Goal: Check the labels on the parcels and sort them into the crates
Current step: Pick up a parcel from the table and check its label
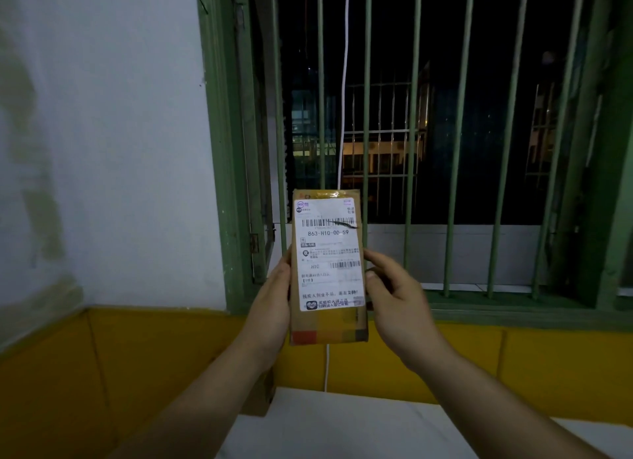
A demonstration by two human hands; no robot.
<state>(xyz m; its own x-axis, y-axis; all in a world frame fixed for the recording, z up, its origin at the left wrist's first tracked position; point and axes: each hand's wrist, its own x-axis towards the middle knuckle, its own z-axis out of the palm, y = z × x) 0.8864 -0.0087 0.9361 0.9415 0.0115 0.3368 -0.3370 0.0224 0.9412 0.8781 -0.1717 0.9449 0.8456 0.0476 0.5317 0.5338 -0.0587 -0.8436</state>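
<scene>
Cardboard parcel (327, 270) stands upright at the centre of the view, lifted in front of a barred green window (411, 116), its white shipping label (329, 253) facing the camera. The code 863-H10-00-59 reads clearly under the top barcode, and H10 repeats lower down. At nine o'clock of the parcel the left hand (270, 308) grips its left edge, fingers wrapped behind and the thumb along the side. At three o'clock the right hand (397, 301) holds the right edge, fingers curled round it, thumb near the label's margin.

Reading is the step in hand, and it looks nearly done. To do it well, I would keep the thumbs off the printed area, hold the face square to the eyes, and rely on the large code rather than the small print, which is too fine to make out.

At six o'clock lies a white surface (342, 431); behind it runs a yellow wall band (137, 349). A white cord (344, 81) hangs at twelve o'clock. No crates are in view.
</scene>
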